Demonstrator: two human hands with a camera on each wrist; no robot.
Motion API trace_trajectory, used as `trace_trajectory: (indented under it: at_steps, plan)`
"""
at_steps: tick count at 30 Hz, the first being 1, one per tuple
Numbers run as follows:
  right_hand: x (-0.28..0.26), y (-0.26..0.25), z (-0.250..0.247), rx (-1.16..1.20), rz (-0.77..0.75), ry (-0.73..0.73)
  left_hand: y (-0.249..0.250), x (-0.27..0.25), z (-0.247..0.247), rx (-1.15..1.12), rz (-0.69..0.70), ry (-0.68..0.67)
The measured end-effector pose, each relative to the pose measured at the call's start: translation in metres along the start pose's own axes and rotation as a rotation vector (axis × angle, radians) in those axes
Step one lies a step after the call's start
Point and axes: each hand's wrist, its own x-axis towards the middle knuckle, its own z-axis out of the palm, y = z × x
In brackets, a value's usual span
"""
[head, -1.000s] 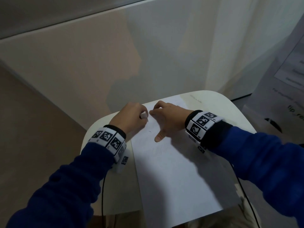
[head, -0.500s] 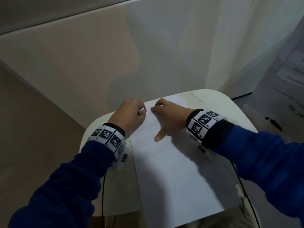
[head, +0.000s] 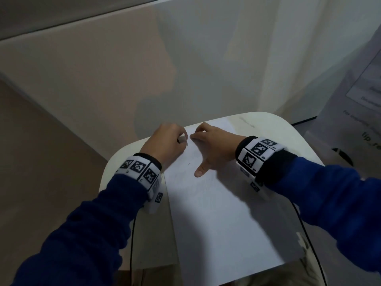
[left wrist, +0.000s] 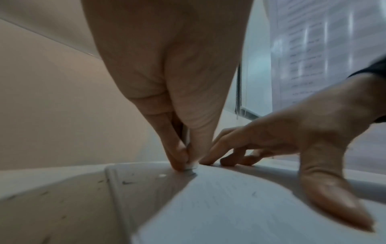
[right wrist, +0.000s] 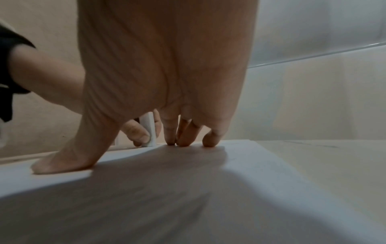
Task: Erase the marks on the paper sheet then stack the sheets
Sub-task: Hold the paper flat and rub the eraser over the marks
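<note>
Head view: the left hand [head: 165, 144] is mostly hiding the white eraser [head: 182, 139] it is pinching at the paper sheet [head: 216, 207] on the desk [head: 132, 153]. Left wrist view: blurred, eraser tip is touching paper. Right wrist view: right hand [right wrist: 163, 74], fingers spread, is pressing the sheet flat.

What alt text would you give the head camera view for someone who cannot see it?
A left hand pinches a small white eraser against a paper sheet on a pale table, while the right hand presses the sheet down.
</note>
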Motion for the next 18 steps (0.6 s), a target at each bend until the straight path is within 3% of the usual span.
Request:
trace_trajectory:
  at_steps: [2, 6, 11, 18]
  plan:
    - [-0.001, 0.0, 0.001, -0.007, -0.011, 0.002, -0.001, 0.001, 0.001, -0.014, -0.014, 0.048]
    - [-0.003, 0.011, 0.0, 0.055, -0.047, 0.016, 0.004, 0.0, 0.002, 0.008, 0.034, -0.048]
    - [-0.002, 0.019, -0.005, 0.058, -0.051, 0.031, 0.002, 0.005, 0.004, -0.024, -0.007, 0.035]
    - [0.001, 0.018, -0.007, 0.005, -0.058, 0.045, 0.004, 0.006, 0.005, -0.009, 0.03, -0.016]
